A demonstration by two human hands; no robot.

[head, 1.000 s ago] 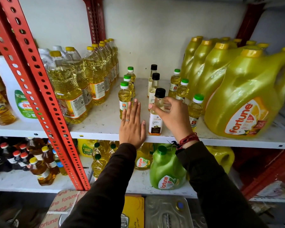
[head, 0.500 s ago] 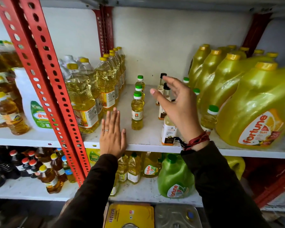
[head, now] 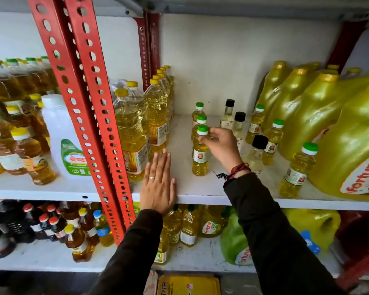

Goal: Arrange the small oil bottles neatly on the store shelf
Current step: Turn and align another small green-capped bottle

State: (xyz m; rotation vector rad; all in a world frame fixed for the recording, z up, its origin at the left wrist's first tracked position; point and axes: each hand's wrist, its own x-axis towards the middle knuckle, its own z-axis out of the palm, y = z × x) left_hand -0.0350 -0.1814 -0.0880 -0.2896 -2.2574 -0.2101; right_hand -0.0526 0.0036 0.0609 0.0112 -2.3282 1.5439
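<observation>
Green-capped bottle (head: pixel 200 150) neck hidden by right hand (head: pixel 222 145)

The word "fortune" runs in red lettering across the label of the big yellow jug (head: pixel 349 150) at the right end of the shelf. The same brand, "fortune", stands in red on the white label of the green jug (head: pixel 234 245) on the shelf below, and again, written upward, on a small yellow bottle (head: pixel 210 226) just left of it. A white jug (head: pixel 62 133) left of the red upright carries a green label with red Devanagari script (too soft to spell out). Labels on the small oil bottles (head: pixel 200 155) are too small to read.
</observation>
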